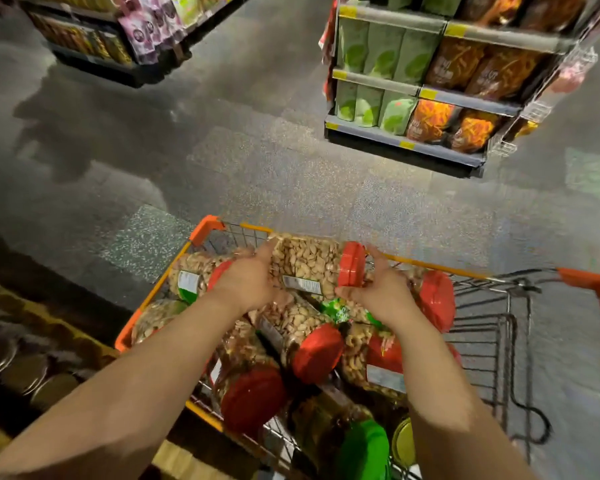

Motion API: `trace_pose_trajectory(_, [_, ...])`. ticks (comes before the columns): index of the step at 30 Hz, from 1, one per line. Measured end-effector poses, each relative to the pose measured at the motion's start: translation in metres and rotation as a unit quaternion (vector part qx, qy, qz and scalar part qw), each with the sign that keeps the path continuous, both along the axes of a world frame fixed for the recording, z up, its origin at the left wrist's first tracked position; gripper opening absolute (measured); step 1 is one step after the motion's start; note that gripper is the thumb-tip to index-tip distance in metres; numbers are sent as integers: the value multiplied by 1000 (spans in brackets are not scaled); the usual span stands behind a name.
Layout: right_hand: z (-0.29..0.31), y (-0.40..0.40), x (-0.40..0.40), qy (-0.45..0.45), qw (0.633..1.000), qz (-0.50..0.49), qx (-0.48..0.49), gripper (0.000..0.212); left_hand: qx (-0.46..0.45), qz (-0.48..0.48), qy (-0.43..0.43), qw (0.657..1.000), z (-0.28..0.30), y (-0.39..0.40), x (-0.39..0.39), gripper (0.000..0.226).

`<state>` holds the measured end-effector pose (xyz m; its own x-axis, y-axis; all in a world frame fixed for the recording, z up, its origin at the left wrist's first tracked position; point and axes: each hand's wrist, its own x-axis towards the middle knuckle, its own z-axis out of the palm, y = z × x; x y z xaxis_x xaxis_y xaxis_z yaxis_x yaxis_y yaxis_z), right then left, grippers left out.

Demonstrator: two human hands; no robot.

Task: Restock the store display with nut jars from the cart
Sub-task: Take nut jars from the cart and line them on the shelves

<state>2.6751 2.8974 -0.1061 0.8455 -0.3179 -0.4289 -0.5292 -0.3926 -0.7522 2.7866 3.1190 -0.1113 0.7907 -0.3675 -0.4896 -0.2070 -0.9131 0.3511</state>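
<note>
Both hands clamp jar (309, 265) sideways, left hand (248, 280) at base, right hand (378, 289) at red lid, lifting clear of cart (201, 233) pile.

Both hands hold one clear plastic nut jar with red lid (309, 263) sideways above orange wire cart (219, 226): left hand (248, 280) at its base, right hand (378, 289) by lid. More red-lidded jars (312, 344) piled beneath.

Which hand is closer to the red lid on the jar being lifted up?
Right. The right hand touches the red lid of the held jar, fingers curled at its edge. The left hand holds the jar's other end, away from the lid.
</note>
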Motion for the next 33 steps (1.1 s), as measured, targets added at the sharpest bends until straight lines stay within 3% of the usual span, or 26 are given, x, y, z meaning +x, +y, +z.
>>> trace_pose_trajectory(3, [-13, -4, 11, 4, 1000, -4, 24, 101, -33, 42, 44, 998, -17, -9, 13, 127])
trace_pose_trajectory(10, [-49, -8, 30, 12, 997, -11, 75, 136, -69, 68, 60, 994, -50, -20, 31, 140])
trace_pose_trajectory(17, [-55, -9, 28, -30, 994, -28, 102, 128, -70, 68, 36, 995, -53, -22, 29, 142])
trace_pose_trajectory(21, [-51, -7, 16, -59, 989, -55, 120, 120, -66, 59, 17, 996, -34, -19, 20, 138])
trace_pose_trajectory(28, [-9, 7, -6, -114, 985, -56, 115, 134, -69, 57, -49, 995, 23, 2, -6, 132])
trace_pose_trajectory(33, [37, 30, -32, -156, 978, -27, 138, 118, -112, 93, -72, 987, 57, 36, -43, 134])
